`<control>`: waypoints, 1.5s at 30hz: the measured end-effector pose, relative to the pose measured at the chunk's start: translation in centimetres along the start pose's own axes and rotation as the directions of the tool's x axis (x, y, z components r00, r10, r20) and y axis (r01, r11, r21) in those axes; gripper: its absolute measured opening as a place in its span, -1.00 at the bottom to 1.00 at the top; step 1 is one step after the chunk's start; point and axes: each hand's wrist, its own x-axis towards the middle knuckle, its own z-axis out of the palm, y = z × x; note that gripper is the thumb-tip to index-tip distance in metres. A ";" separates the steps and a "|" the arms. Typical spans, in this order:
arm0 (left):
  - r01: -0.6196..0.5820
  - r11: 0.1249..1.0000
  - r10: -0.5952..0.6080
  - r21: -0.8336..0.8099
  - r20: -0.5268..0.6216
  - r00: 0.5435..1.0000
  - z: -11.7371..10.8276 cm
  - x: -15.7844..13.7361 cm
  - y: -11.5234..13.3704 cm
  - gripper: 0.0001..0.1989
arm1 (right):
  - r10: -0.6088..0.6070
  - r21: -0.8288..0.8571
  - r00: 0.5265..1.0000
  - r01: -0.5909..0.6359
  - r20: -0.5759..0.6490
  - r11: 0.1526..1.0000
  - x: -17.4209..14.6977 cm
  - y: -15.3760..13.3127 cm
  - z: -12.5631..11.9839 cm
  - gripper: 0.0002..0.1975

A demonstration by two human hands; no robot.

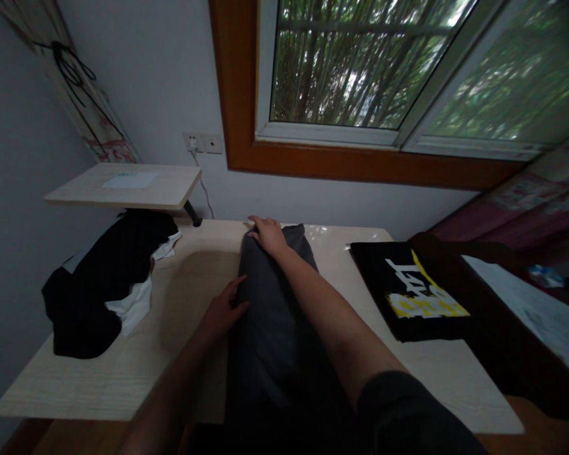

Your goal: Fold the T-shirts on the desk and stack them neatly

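A long, dark grey folded garment [277, 335] lies lengthwise on the pale wooden table [196, 278], running from the far edge toward me. Whether it is a pair of trousers I cannot tell. My right hand [269, 237] rests on its far end, palm down with the fingers spread to the left. Along its left edge, my left hand [224, 311] touches the cloth with thumb and fingers apart. The garment's near end fades into shadow by my body.
Black and white clothes [109, 278] lie heaped at the left, partly beneath a small raised shelf [123, 183] bearing a paper label. A folded black shirt [374, 278] with yellow and white print sits at the right. Behind the table are a wall socket [202, 143] and a window [341, 76].
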 end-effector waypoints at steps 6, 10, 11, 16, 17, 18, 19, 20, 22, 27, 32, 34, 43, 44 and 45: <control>-0.021 0.996 0.021 0.088 -0.008 1.000 0.3 0.0 0.0 -0.63 | 0.117 -0.095 0.986 -0.107 0.116 0.990 -0.6 4.8 -1.9 -0.60; -0.051 0.994 0.054 0.094 -0.025 0.998 0.4 0.0 0.3 -0.64 | 0.196 -0.135 0.975 -0.181 0.109 0.974 -1.9 9.4 -3.7 -0.63; -0.057 0.994 0.060 0.096 -0.029 0.998 0.4 0.1 0.3 -0.62 | 0.212 -0.144 0.972 -0.196 0.104 0.970 -2.3 10.4 -4.0 -0.62; -0.034 0.977 0.064 0.213 -0.135 0.989 -0.7 2.1 0.6 -0.49 | 0.236 -0.138 0.970 -0.225 0.066 0.965 -5.2 13.7 -4.0 -0.57; -0.034 0.971 0.076 0.235 -0.172 0.982 -0.9 3.0 0.6 -0.49 | 0.238 -0.124 0.970 -0.231 0.042 0.965 -5.7 14.0 -3.7 -0.57; -0.043 0.970 0.097 0.239 -0.219 0.971 -1.2 4.1 0.7 -0.51 | 0.244 -0.108 0.970 -0.242 0.012 0.964 -6.1 14.2 -3.4 -0.57; -0.075 0.969 0.134 0.234 -0.248 0.960 -1.4 5.3 0.7 -0.53 | 0.256 -0.091 0.967 -0.257 -0.019 0.962 -6.5 14.3 -3.1 -0.58; -0.104 0.967 0.171 0.233 -0.287 0.943 -1.5 6.7 0.9 -0.55 | 0.271 -0.075 0.962 -0.273 -0.045 0.959 -6.8 14.3 -2.8 -0.58; -0.133 0.967 0.198 0.216 -0.314 0.929 -1.7 9.7 1.2 -0.58 | 0.291 -0.055 0.954 -0.296 -0.075 0.954 -7.0 14.2 -2.4 -0.59; -0.084 0.952 0.194 0.296 -0.368 0.909 -1.1 16.3 2.1 -0.57 | 0.282 -0.076 0.959 -0.284 -0.030 0.956 -6.4 14.0 -2.5 -0.70; -0.001 0.938 0.131 0.346 -0.354 0.926 -1.2 19.7 1.7 -0.69 | 0.281 -0.102 0.959 -0.284 -0.042 0.953 -5.3 13.9 -3.1 -0.73; 0.019 0.932 0.121 0.361 -0.360 0.925 -1.3 20.1 1.2 -0.78 | 0.285 -0.112 0.956 -0.291 -0.065 0.950 -4.8 13.8 -3.4 -0.73; 0.070 0.909 0.123 0.412 -0.425 0.897 -0.4 20.1 -0.2 -0.81 | 0.430 -0.146 0.896 -0.443 -0.110 0.885 -4.1 12.2 -3.2 -0.71; 0.074 0.907 0.124 0.414 -0.432 0.893 -0.3 20.2 -0.2 -0.81 | 0.444 -0.143 0.888 -0.458 -0.120 0.877 -4.2 12.1 -3.1 -0.70; 0.078 0.906 0.125 0.415 -0.440 0.889 -0.2 20.2 -0.3 -0.80 | 0.456 -0.139 0.879 -0.473 -0.135 0.870 -4.3 11.9 -3.0 -0.70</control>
